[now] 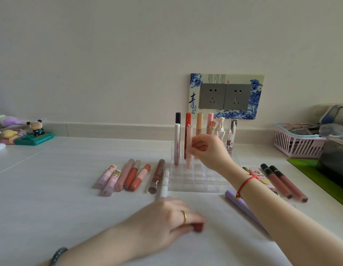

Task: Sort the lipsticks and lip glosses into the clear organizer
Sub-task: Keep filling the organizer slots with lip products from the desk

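A person's right hand (207, 148) pinches a pale pink lip gloss tube (189, 146) standing in the clear organizer (197, 181) on the worktop (51, 189), left hand (166, 217) closed on a small red lipstick (198, 227); a sideways nudge could topple neighbouring tubes.

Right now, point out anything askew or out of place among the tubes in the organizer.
Nothing looks spilled or damaged. The pale pink tube held by the right hand stands in the clear organizer, roughly as upright as its neighbours.

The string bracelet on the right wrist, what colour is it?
Red. The string bracelet shows clearly in the head view, tied around the right wrist.
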A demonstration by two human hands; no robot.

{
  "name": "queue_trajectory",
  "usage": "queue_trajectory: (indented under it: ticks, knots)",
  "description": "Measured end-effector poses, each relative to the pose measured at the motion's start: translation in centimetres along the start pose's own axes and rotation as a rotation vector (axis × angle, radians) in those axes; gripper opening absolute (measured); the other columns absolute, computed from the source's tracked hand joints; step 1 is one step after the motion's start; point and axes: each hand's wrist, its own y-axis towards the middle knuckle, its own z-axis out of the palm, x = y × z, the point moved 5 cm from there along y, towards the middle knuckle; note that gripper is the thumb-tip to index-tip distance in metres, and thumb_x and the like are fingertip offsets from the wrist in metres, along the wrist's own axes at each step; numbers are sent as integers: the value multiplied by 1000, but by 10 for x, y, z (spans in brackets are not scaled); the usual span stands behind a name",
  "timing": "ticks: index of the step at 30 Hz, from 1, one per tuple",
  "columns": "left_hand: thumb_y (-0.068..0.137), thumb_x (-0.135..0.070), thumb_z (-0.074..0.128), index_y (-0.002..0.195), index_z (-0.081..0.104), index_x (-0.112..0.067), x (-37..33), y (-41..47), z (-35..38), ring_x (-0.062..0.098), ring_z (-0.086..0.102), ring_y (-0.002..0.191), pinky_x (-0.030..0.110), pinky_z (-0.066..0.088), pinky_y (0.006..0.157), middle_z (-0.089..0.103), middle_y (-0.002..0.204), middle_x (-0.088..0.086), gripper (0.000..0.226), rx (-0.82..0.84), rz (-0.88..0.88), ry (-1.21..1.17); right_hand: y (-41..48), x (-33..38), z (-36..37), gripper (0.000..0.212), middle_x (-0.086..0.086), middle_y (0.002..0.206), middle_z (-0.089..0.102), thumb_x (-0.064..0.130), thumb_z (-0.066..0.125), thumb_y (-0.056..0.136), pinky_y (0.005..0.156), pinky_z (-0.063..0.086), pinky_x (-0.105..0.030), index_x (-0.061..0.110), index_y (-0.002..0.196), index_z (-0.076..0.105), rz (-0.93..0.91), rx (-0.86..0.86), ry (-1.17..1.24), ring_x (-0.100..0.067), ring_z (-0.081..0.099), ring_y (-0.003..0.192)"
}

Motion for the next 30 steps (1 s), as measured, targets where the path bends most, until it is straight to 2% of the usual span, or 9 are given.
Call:
queue_trajectory:
  ticks: [2, 8, 13, 15, 16, 18, 21, 25, 30]
  knots:
    - [92, -23, 48, 108, 64, -22, 10, 3, -4, 6, 53, 103, 11, 30, 96, 66, 107, -10, 22, -83, -19, 21, 0, 0, 0, 19, -6, 92, 70, 8, 66, 79, 79, 52, -21, 7, 98, 67, 0, -3, 5, -15, 65, 81]
    - [87, -23, 57, 109, 66, -24, 36, 10, -7, 0, 45, 103, 17, 32, 93, 66, 108, -11, 24, -220, -118, 54, 0, -2, 0, 20, -6, 90, 70, 7, 67, 77, 80, 53, -23, 7, 97, 67, 8, -8, 28, -16, 65, 81]
    - [79, -33, 66, 101, 65, -31, 44, 10, -12, -2, 46, 98, 3, 18, 93, 64, 100, -13, 22, -314, -140, 119, 1, -3, 0, 20, -4, 87, 69, 7, 68, 77, 77, 52, -21, 8, 97, 67, 12, -2, 39, -14, 65, 79]
    - [76, -46, 65, 99, 61, -37, 48, 9, -19, -4, 50, 99, 17, 27, 99, 62, 100, -20, 25, -395, -211, 55, 1, -3, 0, 20, -2, 85, 68, 7, 67, 77, 74, 51, -17, 9, 97, 66, 15, 3, 53, -12, 64, 77]
    - [76, -46, 66, 97, 60, -37, 51, 8, -23, -4, 52, 97, 21, 34, 95, 62, 98, -19, 24, -449, -257, -12, 1, -3, 0, 20, -1, 84, 67, 7, 67, 78, 73, 50, -17, 9, 98, 66, 16, 4, 60, -12, 64, 76]
    - [76, -30, 71, 94, 59, -36, 59, 10, -36, -3, 53, 89, 13, 40, 81, 61, 92, -16, 23, -619, -304, -105, 1, -2, -1, 20, -1, 85, 67, 7, 67, 78, 74, 51, -18, 9, 98, 66, 18, 6, 68, -12, 64, 77]
    - [79, -21, 67, 102, 51, -34, 78, 19, -51, -2, 51, 87, 4, 35, 73, 57, 95, -18, 31, -780, -464, -255, 1, -2, -1, 19, -1, 85, 68, 8, 67, 78, 74, 51, -17, 10, 97, 66, 21, 7, 76, -13, 65, 78]
    - [80, -25, 66, 112, 47, -28, 105, 39, -50, 2, 52, 92, 17, 38, 77, 56, 98, -13, 37, -773, -597, -413, 1, -3, -1, 18, -2, 85, 68, 8, 67, 78, 72, 51, -15, 10, 96, 66, 25, 11, 95, -12, 65, 78]
    - [80, -29, 67, 105, 48, -31, 116, 47, -35, 12, 58, 95, 25, 44, 80, 62, 98, -8, 31, -761, -640, -507, 2, -3, -2, 19, 0, 85, 68, 9, 67, 78, 71, 51, -14, 10, 97, 66, 29, 16, 105, -10, 65, 78]
